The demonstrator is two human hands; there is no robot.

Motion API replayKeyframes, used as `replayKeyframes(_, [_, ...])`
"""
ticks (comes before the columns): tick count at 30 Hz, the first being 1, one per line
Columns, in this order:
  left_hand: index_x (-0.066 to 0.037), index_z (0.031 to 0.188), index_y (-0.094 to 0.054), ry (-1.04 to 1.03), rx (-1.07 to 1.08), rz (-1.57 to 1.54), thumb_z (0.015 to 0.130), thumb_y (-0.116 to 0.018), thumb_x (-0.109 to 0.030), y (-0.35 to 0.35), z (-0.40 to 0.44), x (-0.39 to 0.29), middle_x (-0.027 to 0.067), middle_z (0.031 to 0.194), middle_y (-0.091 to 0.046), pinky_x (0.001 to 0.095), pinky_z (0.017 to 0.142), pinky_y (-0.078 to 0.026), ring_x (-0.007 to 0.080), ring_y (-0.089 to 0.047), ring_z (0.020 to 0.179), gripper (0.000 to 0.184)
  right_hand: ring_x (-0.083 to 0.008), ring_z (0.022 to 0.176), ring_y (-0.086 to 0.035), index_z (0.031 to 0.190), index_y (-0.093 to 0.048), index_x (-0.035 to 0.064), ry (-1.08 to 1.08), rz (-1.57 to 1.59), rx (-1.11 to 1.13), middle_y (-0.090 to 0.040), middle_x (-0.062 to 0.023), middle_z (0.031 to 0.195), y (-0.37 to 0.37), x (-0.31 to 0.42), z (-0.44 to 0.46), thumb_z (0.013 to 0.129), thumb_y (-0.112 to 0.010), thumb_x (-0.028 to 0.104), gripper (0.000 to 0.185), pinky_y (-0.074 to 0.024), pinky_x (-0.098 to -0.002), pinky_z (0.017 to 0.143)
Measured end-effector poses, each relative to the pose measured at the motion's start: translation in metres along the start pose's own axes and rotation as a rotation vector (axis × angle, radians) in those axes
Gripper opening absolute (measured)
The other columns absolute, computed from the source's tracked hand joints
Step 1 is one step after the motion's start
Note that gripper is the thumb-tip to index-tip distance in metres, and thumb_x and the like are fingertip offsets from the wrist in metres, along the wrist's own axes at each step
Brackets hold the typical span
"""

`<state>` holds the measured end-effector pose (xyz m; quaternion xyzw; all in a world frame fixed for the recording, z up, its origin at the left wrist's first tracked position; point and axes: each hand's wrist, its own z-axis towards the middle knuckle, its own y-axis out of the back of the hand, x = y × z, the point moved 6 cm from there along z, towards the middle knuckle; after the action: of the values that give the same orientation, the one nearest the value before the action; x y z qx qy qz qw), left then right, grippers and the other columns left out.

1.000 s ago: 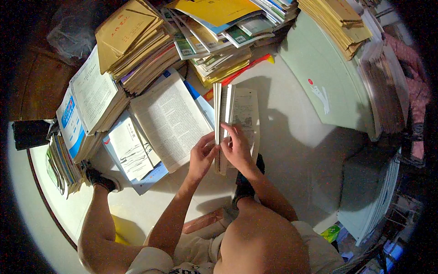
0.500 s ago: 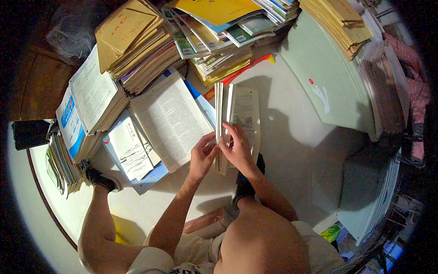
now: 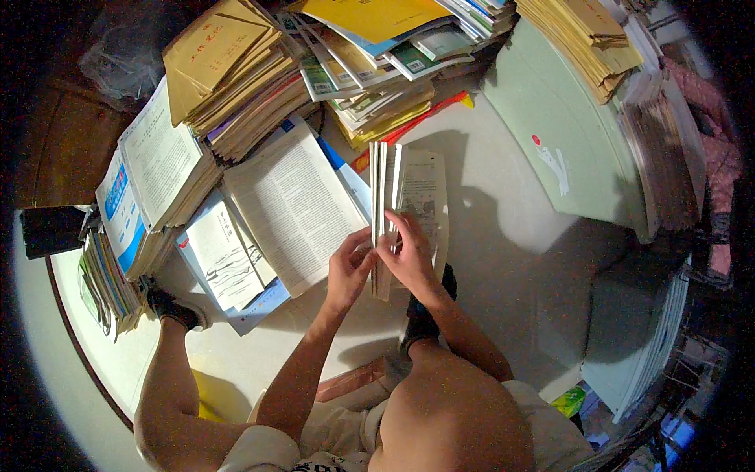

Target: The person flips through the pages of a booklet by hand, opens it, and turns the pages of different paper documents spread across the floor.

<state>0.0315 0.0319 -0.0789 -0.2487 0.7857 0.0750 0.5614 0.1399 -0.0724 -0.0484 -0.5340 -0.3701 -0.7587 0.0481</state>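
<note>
A thin bundle of papers or booklets (image 3: pixel 379 177) stands on edge in front of me, its white edges facing up. Against its left side, my left hand (image 3: pixel 350 270) has its fingers closed on the bundle. My right hand (image 3: pixel 407 256) grips the right side, the index finger reaching over the top edges. Just right of the bundle lies a printed sheet (image 3: pixel 425 189), partly hidden by my right hand. On the left, printed pages (image 3: pixel 291 204) rest on a blue-edged cover, next to a white booklet (image 3: pixel 224 259) with a line drawing.
Brown envelopes (image 3: pixel 212 51) top a tall stack at the back left. Books under a yellow cover (image 3: pixel 377 17) are piled at the back. A pale green chair or panel (image 3: pixel 550 126) stands right, near more paper stacks (image 3: pixel 664 149). My shoe (image 3: pixel 174 308) is beside the left piles.
</note>
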Motion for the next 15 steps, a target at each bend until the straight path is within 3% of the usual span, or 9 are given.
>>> replayKeyframes(8, [0.003,0.14,-0.051,0.01,-0.018,-0.051,0.099,-0.061,-0.001,-0.0031,-0.0009,-0.0054,0.0141,0.133,-0.061,0.0354,0.1,-0.053,0.0256,-0.063,0.122,0.042,-0.0337,0.105,-0.064,0.132,-0.057,0.0028,-0.029,0.024,-0.02,-0.063,-0.0178,0.117,0.0005,0.0071,0.0026,0.089,-0.072,0.013,0.047,-0.0519,-0.0411,0.091])
replayKeyframes(11, [0.002,0.14,-0.051,0.017,-0.017,-0.062,0.099,-0.063,-0.002,-0.0034,-0.0006,-0.002,0.0141,0.133,-0.061,0.0354,0.099,-0.054,0.0253,-0.063,0.122,0.043,-0.039,0.107,-0.064,0.133,-0.056,0.005,-0.046,0.026,-0.028,-0.064,-0.0206,0.117,-0.0007,0.0051,0.0019,0.091,-0.073,0.025,0.049,-0.0514,-0.0466,0.092])
replayKeyframes(15, [0.001,0.141,-0.05,0.059,-0.019,-0.021,0.097,-0.065,-0.001,-0.0021,-0.001,0.0005,0.0137,0.135,-0.06,0.037,0.1,-0.054,0.0264,-0.063,0.121,0.047,-0.0363,0.108,-0.063,0.13,-0.057,0.0032,-0.085,-0.057,-0.038,-0.062,-0.0178,0.117,-0.003,0.0065,0.0022,0.087,-0.073,0.016,0.048,-0.0518,-0.0431,0.091])
